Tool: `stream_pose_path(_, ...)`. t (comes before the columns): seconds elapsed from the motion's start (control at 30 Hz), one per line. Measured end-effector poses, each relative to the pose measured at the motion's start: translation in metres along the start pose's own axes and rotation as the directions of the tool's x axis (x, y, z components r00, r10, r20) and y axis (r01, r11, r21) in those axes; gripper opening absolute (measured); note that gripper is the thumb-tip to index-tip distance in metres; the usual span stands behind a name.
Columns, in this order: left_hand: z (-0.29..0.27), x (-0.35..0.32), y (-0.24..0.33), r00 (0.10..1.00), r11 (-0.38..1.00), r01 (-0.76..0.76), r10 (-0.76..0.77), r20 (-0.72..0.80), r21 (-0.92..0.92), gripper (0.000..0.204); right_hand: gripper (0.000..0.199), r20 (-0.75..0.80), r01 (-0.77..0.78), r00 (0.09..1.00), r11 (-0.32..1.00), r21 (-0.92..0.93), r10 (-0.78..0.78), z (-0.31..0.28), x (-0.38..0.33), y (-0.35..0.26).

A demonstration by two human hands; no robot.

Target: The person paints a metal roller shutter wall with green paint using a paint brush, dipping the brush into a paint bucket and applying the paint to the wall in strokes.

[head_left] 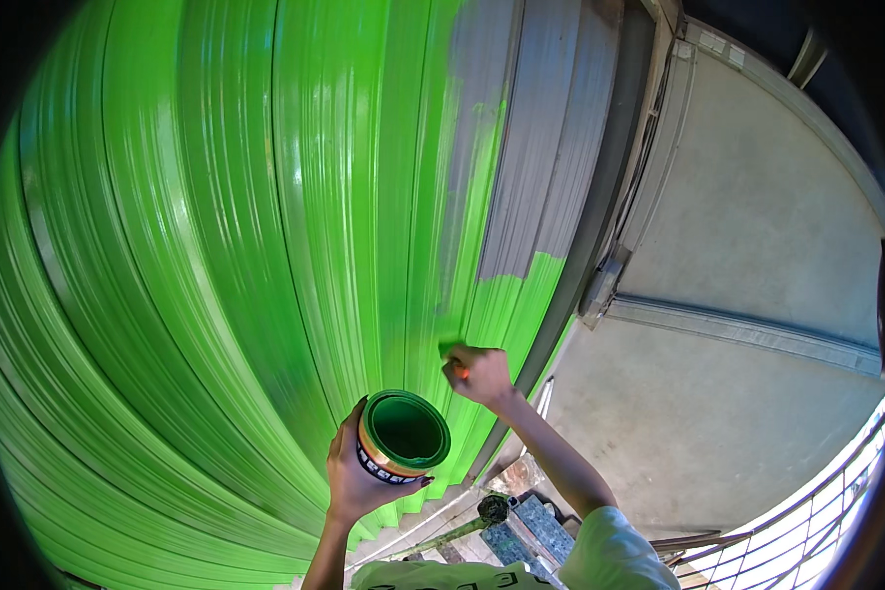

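Note:
My left hand (356, 470) is wrapped round a paint can (383, 462) and holds it up, its open top facing me. Dark green paint shows inside, and green coats the rim. Just right of the can, my right hand (482, 376) grips a paintbrush (450, 348) by an orange-red part of its handle. Its green-covered bristles are against or very close to the ribbed metal wall (334, 216); contact is hard to tell. Bright wet-looking green covers most of that wall. Grey surface (536, 147) still shows in the upper right strips, with a ragged green edge below.
A dark frame post (600, 187) with cables beside it borders the ribbed wall. Right of it stands a plain grey wall (747, 197), and a metal railing (806, 521) curves at lower right. Below lie blue-grey slabs (531, 526) and a dark round bundle (494, 507).

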State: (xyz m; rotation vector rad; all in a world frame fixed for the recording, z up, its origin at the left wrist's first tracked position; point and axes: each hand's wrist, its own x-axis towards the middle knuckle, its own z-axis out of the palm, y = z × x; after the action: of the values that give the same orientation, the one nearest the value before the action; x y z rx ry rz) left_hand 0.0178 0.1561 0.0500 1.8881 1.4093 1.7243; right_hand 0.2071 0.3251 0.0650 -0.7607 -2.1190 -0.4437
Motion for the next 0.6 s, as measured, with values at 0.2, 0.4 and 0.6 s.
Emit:
stream_pose_path(0.2,-0.013,0.008,0.006,0.995,0.985,-0.054,0.04,0.087,0.165,0.107,0.019,0.318,-0.464,0.835,0.265,0.845,0.449,-0.093,0.029,0.0)
stream_pose_path(0.4,-0.024,0.033,0.015,0.943,0.922,-0.316,0.279,0.18,0.225,0.1,0.018,0.475,-0.48,0.876,0.062,0.875,0.086,-0.167,0.043,-0.015)
stream_pose_path(0.6,-0.036,0.055,0.028,0.823,0.829,-0.534,0.466,0.325,0.163,0.089,0.008,0.607,-0.573,0.794,0.302,0.762,-0.024,-0.162,0.051,-0.062)
